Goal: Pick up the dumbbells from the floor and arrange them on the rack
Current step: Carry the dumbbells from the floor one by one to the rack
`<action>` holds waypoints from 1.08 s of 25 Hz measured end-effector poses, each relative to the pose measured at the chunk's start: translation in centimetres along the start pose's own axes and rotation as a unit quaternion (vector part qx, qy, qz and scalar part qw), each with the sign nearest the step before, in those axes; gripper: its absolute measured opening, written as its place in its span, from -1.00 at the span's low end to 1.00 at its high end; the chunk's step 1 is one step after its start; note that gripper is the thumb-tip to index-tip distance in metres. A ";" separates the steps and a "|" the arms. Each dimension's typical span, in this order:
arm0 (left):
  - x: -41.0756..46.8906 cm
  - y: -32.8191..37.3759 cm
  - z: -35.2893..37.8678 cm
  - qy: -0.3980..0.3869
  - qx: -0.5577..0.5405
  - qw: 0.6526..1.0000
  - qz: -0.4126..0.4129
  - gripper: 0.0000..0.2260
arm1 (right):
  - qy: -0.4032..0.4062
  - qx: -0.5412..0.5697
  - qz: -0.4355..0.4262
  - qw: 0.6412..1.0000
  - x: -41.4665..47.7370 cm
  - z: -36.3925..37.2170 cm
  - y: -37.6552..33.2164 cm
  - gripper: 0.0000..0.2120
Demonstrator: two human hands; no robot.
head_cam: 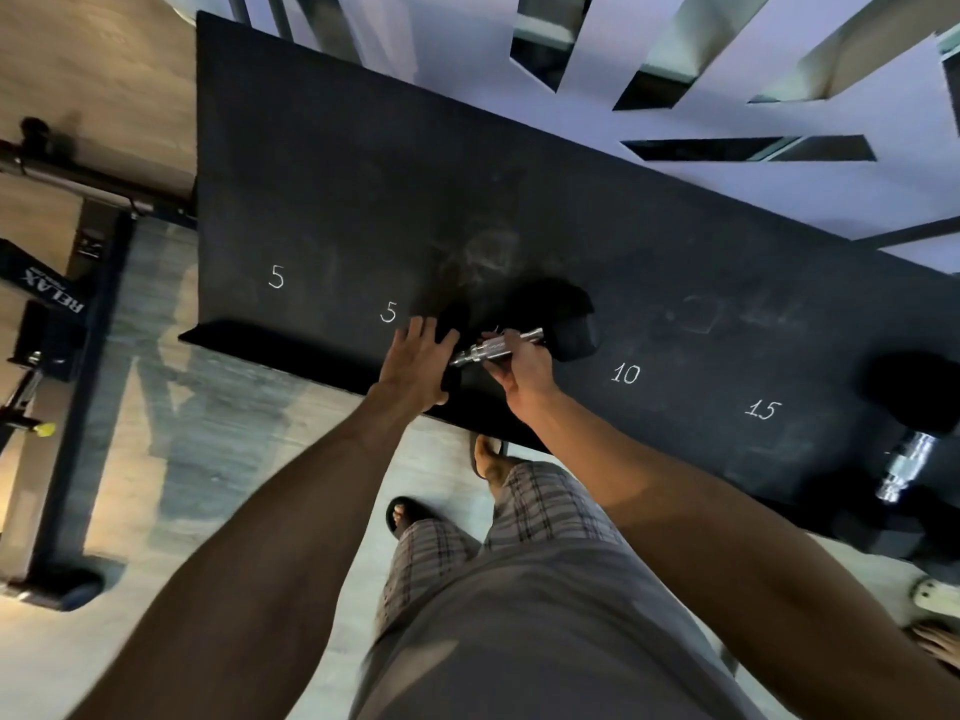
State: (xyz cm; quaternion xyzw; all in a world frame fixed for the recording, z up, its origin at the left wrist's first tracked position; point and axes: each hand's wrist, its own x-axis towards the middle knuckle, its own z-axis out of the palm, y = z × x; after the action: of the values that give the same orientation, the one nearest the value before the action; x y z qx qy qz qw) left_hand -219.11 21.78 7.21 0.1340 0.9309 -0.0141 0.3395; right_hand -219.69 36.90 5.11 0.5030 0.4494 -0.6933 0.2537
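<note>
Two dumbbells show in the head view, the only view there is. The nearer one, a black rubber-headed dumbbell with a knurled chrome handle (pixel 524 340), lies on the sloped black rack shelf (pixel 322 189) close to its front lip, about midway along, between the chalked second "5" (pixel 388 311) and the chalked "10" (pixel 625 374). The right hand (pixel 522 363) is wrapped around the chrome handle from below, fingers curled closed on it. The left hand (pixel 418 363) lies flat and open with fingers spread, pressed on or over the dumbbell's near head; that head is dark against the dark shelf, so I cannot be sure whether the palm touches it or only the lip. It grips nothing.

The step in hand looks like seating this dumbbell in its marked place. The next move would call for nudging it square to its number, checking that it rests against the lip so it cannot roll, then freeing both hands.

A second, larger black dumbbell with a chrome handle (pixel 904 459) sits at the shelf's right end, past the chalked "15" (pixel 762 409). The two "5" spots toward the left end carry nothing. There are no containers in view.
</note>
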 end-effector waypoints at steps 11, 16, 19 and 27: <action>-1.7 0.0 2.9 0.009 -0.008 1.000 -0.010 -0.21 | -0.014 -0.027 -0.012 0.999 0.3 -0.4 2.5 -0.83; -2.5 -0.1 2.7 -0.013 -0.034 0.999 -0.016 -0.20 | -0.001 -0.132 -0.031 0.991 -0.1 -0.7 2.4 -0.78; -4.2 -0.3 2.0 0.048 -0.045 0.998 0.016 -0.33 | 0.006 -0.309 -0.078 0.948 -2.3 -2.1 3.1 -0.75; -10.9 0.1 1.7 0.097 -0.074 0.974 0.189 -0.88 | 0.072 -0.622 -0.217 0.749 -13.8 -8.5 12.6 -0.76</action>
State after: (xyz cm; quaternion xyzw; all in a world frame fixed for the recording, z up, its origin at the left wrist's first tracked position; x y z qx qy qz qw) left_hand -210.06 19.09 12.84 0.2825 0.9157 0.1324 0.2533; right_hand -200.56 37.08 12.50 0.1715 0.8953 -0.2587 0.3196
